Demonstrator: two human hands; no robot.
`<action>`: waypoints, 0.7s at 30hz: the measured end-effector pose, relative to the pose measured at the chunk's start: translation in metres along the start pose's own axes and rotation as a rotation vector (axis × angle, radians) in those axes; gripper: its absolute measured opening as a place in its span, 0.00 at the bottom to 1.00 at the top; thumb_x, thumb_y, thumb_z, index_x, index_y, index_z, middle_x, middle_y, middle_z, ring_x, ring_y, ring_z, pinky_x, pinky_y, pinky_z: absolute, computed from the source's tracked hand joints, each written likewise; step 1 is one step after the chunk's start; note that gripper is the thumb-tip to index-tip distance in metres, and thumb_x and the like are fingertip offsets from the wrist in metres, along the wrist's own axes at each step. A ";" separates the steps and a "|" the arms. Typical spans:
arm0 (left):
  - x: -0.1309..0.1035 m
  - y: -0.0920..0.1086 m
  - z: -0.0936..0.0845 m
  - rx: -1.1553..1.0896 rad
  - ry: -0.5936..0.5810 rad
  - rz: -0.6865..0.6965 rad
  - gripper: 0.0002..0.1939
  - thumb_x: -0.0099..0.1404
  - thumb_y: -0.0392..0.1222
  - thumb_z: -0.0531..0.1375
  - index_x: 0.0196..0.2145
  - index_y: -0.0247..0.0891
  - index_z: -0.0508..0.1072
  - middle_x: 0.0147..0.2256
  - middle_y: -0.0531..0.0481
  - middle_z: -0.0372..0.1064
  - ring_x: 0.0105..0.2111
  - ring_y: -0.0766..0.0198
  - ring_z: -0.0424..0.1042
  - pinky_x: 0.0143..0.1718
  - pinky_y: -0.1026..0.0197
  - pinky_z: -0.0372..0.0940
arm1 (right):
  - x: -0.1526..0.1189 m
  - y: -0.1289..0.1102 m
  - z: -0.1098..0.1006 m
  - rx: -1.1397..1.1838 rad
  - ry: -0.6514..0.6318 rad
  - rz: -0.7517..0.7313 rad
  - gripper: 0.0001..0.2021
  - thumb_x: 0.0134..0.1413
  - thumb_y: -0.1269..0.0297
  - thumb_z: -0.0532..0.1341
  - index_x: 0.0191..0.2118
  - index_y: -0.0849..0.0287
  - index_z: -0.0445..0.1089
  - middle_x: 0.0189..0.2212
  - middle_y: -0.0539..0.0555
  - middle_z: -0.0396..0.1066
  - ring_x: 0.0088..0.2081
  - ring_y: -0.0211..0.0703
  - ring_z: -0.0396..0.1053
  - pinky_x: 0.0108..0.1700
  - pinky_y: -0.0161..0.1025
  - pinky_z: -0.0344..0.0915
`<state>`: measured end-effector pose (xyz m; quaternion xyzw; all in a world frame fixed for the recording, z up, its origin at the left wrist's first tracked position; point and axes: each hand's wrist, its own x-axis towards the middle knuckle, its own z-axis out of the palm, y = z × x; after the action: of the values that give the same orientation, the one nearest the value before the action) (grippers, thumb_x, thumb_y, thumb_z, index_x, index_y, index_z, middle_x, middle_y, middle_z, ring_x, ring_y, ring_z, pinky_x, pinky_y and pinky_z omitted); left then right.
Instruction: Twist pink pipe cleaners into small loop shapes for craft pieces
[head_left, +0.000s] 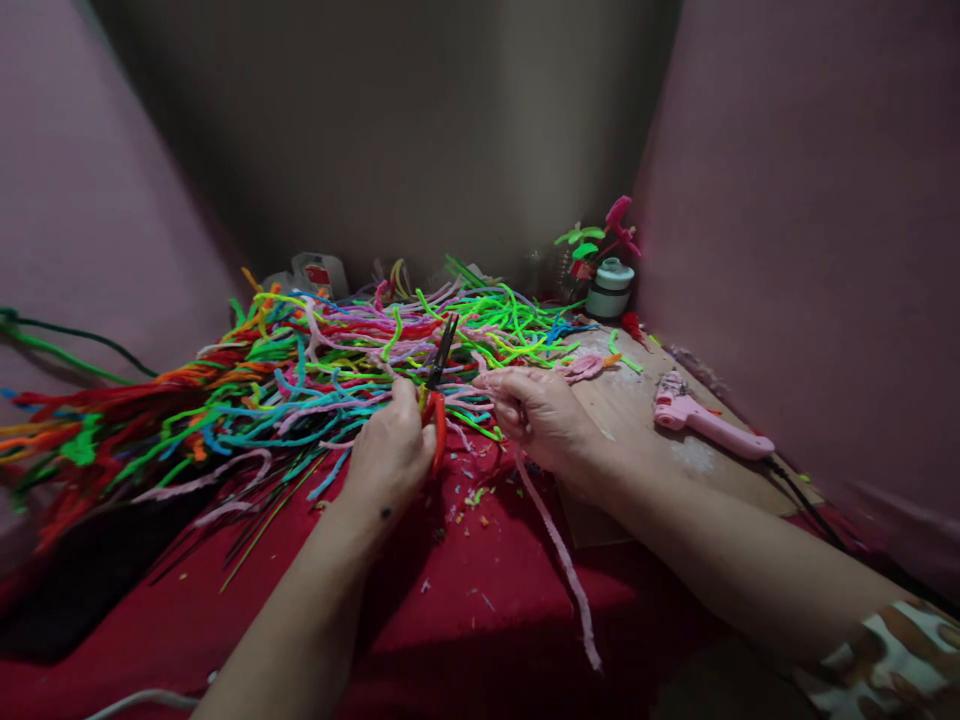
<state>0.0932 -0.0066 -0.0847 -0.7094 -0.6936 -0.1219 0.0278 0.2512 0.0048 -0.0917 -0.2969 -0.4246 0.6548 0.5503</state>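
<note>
My left hand (390,440) is closed round a pair of scissors with red handles (439,435); their dark blades point up and away over the pile. Just to the right, my right hand (536,410) pinches a pale pink pipe cleaner (555,540), whose long end hangs down over the red cloth. Behind both hands spreads a large heap of coloured pipe cleaners (345,340). A pink looped piece with an orange tip (589,368) lies beyond my right wrist.
A pink glue gun (712,425) with a black cord rests on a brown board (637,400) at the right. Behind stand a pale jar (610,290) and pink and green pipe-cleaner shapes (619,225). Small scraps dot the red cloth (450,600).
</note>
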 end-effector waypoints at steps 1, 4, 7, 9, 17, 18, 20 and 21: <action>0.000 -0.001 0.001 -0.027 0.013 0.007 0.08 0.61 0.41 0.49 0.39 0.37 0.59 0.28 0.43 0.70 0.30 0.49 0.72 0.27 0.59 0.57 | 0.000 -0.001 0.001 -0.004 0.001 -0.003 0.05 0.42 0.67 0.62 0.23 0.63 0.67 0.10 0.41 0.53 0.13 0.26 0.44 0.16 0.32 0.36; 0.000 -0.002 0.004 -0.224 0.057 0.021 0.07 0.59 0.43 0.53 0.33 0.39 0.59 0.24 0.49 0.66 0.26 0.55 0.69 0.26 0.60 0.56 | -0.002 -0.004 0.003 -0.016 -0.002 0.002 0.09 0.42 0.66 0.63 0.19 0.61 0.63 0.11 0.42 0.53 0.13 0.27 0.45 0.17 0.33 0.37; -0.002 0.002 0.000 -0.677 0.035 0.009 0.11 0.55 0.46 0.58 0.29 0.39 0.59 0.21 0.54 0.62 0.21 0.63 0.65 0.23 0.63 0.56 | -0.003 -0.006 0.004 -0.034 -0.015 0.001 0.11 0.42 0.67 0.64 0.18 0.60 0.62 0.10 0.41 0.51 0.13 0.27 0.44 0.17 0.34 0.37; -0.004 0.006 -0.007 -0.994 -0.022 0.005 0.13 0.52 0.46 0.61 0.30 0.38 0.62 0.23 0.54 0.65 0.20 0.66 0.64 0.22 0.64 0.58 | -0.005 -0.005 0.004 -0.059 -0.040 -0.012 0.11 0.42 0.66 0.64 0.18 0.61 0.62 0.09 0.41 0.50 0.13 0.27 0.43 0.18 0.34 0.36; -0.010 0.012 -0.017 -1.463 -0.041 0.027 0.12 0.48 0.38 0.65 0.29 0.34 0.66 0.25 0.53 0.67 0.21 0.67 0.67 0.25 0.64 0.62 | -0.009 0.002 0.004 -0.141 -0.209 0.082 0.14 0.45 0.65 0.63 0.17 0.61 0.59 0.09 0.41 0.50 0.12 0.26 0.43 0.16 0.33 0.36; -0.010 0.012 -0.016 -1.456 -0.022 0.025 0.12 0.48 0.38 0.65 0.29 0.34 0.66 0.24 0.54 0.66 0.21 0.68 0.66 0.25 0.65 0.62 | -0.009 0.003 0.004 -0.131 -0.216 0.106 0.15 0.45 0.64 0.63 0.17 0.60 0.59 0.09 0.41 0.50 0.12 0.26 0.43 0.16 0.32 0.37; -0.011 0.015 -0.015 -1.429 0.019 0.024 0.11 0.49 0.37 0.64 0.28 0.35 0.65 0.23 0.55 0.65 0.20 0.70 0.65 0.24 0.66 0.61 | -0.009 0.003 0.004 -0.096 -0.230 0.162 0.15 0.45 0.65 0.63 0.16 0.60 0.58 0.09 0.41 0.50 0.12 0.26 0.43 0.15 0.31 0.38; -0.012 0.016 -0.015 -1.416 0.042 0.019 0.11 0.49 0.36 0.64 0.28 0.35 0.64 0.23 0.56 0.64 0.19 0.71 0.64 0.23 0.67 0.61 | -0.009 0.002 0.004 -0.073 -0.238 0.195 0.14 0.45 0.65 0.63 0.17 0.60 0.58 0.09 0.41 0.50 0.12 0.26 0.43 0.15 0.30 0.38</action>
<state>0.1072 -0.0220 -0.0708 -0.5606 -0.4406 -0.5572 -0.4255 0.2487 -0.0045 -0.0928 -0.2770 -0.4796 0.7197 0.4188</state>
